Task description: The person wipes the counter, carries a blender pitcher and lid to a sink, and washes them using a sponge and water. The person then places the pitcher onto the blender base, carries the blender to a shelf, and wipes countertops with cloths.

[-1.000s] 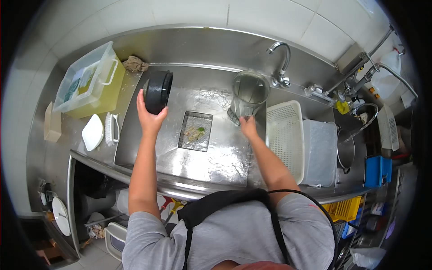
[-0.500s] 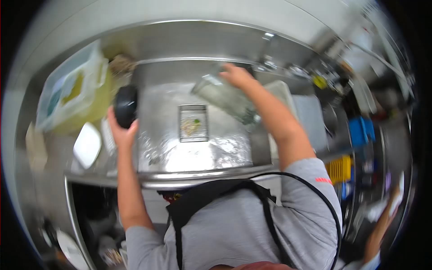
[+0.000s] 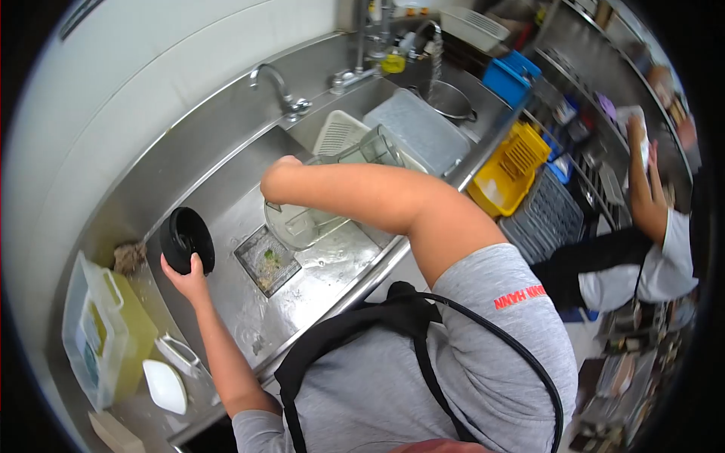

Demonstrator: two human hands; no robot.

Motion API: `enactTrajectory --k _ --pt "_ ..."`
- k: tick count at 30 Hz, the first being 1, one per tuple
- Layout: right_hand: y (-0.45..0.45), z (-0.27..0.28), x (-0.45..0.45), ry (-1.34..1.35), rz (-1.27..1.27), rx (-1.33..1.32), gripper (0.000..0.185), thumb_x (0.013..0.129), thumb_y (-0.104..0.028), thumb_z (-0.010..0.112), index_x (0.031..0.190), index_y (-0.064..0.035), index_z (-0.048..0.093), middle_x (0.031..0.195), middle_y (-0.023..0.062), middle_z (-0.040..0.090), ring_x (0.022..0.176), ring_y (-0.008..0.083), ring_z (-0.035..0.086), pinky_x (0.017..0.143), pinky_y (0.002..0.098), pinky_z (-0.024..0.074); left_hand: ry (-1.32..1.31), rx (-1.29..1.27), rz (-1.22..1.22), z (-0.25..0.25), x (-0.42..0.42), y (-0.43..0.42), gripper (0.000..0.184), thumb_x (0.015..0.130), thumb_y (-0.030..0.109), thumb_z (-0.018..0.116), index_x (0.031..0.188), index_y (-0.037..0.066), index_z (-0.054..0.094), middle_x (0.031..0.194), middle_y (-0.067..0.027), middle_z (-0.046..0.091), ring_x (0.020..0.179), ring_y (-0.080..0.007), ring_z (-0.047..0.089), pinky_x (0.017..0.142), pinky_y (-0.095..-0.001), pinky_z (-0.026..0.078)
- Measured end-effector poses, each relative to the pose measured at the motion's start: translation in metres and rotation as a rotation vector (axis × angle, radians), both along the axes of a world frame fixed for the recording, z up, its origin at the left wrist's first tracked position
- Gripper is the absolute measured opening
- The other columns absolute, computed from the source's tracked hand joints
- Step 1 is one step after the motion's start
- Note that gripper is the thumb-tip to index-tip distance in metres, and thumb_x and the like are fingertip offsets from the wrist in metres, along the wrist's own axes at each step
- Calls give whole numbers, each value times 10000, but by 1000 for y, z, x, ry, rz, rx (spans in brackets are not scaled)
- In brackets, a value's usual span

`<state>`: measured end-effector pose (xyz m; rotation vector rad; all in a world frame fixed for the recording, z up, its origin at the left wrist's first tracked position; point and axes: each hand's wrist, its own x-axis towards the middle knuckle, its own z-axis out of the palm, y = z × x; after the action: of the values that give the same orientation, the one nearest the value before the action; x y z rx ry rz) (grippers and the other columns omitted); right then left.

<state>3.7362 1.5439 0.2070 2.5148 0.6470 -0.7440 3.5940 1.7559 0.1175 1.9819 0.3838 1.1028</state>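
Above the sink (image 3: 230, 311), the left hand (image 3: 185, 279) grips a black bowl (image 3: 189, 238); the right hand (image 3: 279, 178), curled inward, holds a clear jug (image 3: 298, 230).

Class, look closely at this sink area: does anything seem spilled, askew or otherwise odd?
Apparent food scraps, partly green, lie on the drain grate, where they may hinder draining. Also, water runs into a metal pot with no hand near. Nothing looks clearly damaged.
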Motion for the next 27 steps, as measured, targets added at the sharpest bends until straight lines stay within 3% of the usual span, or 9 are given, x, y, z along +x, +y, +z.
enactTrajectory --k 4,7,10,13,16,19,20,24,27 --pt "-52 30 -5 -109 -112 -53 215 704 -181 552 913 -182 605 937 -13 594 856 172 560 674 322 446 -78 81 -208 32 38 -52 610 643 120 616 1165 -10 331 1142 -152 389 1044 -248 388 899 -330 296" --pt "-141 107 -54 -217 -74 274 332 720 -141 538 1051 -164 542 1045 50 546 949 242 528 722 366 452 -130 100 -341 58 65 -105 618 641 100 606 1176 -7 315 1144 -153 384 1041 -249 387 892 -331 306" --pt "-232 139 -90 -359 -149 401 367 728 -137 525 1093 -149 495 1026 82 543 944 261 519 744 366 434 -148 3 -493 85 81 -178 611 654 92 591 1183 -8 301 1148 -153 376 1038 -242 386 892 -325 307" --pt "-332 151 -147 -390 -255 626 331 737 -196 533 1033 -60 470 948 156 545 898 318 511 744 401 406 -153 -280 -821 93 92 -254 591 675 56 542 1200 6 276 1148 -125 364 1021 -219 390 893 -318 306" --pt "-425 110 -214 -498 -444 848 316 741 -223 541 982 -40 448 900 185 543 853 349 509 722 409 397 -114 -458 -1096 95 92 -341 573 683 47 505 1204 11 270 1146 -107 361 1033 -204 375 907 -315 285" --pt "-478 67 -297 -506 -824 848 360 749 -247 538 1029 -50 428 868 195 550 829 355 520 722 415 400 -43 -453 -1369 84 86 -433 607 660 71 536 1206 20 275 1144 -91 368 1035 -190 376 910 -303 277" --pt "-492 45 -319 -491 -918 881 351 740 -236 545 992 -27 419 868 199 551 829 355 520 710 422 403 39 -551 -1445 74 79 -465 615 656 78 546 1207 26 278 1138 -86 378 1027 -187 386 910 -301 277" --pt "-526 -32 -396 -472 -1412 818 387 770 -265 517 1007 12 389 889 225 545 865 353 521 731 416 406 353 -529 -1864 30 53 -582 637 649 84 552 1216 34 265 1131 -88 391 1034 -199 391 906 -312 294" --pt "-550 -89 -465 -615 -1911 787 404 773 -260 512 1022 27 376 910 223 545 893 348 516 753 408 404 798 -572 -1958 -32 -3 -675 600 662 20 484 1217 55 259 1152 -93 371 1040 -213 390 905 -326 313"
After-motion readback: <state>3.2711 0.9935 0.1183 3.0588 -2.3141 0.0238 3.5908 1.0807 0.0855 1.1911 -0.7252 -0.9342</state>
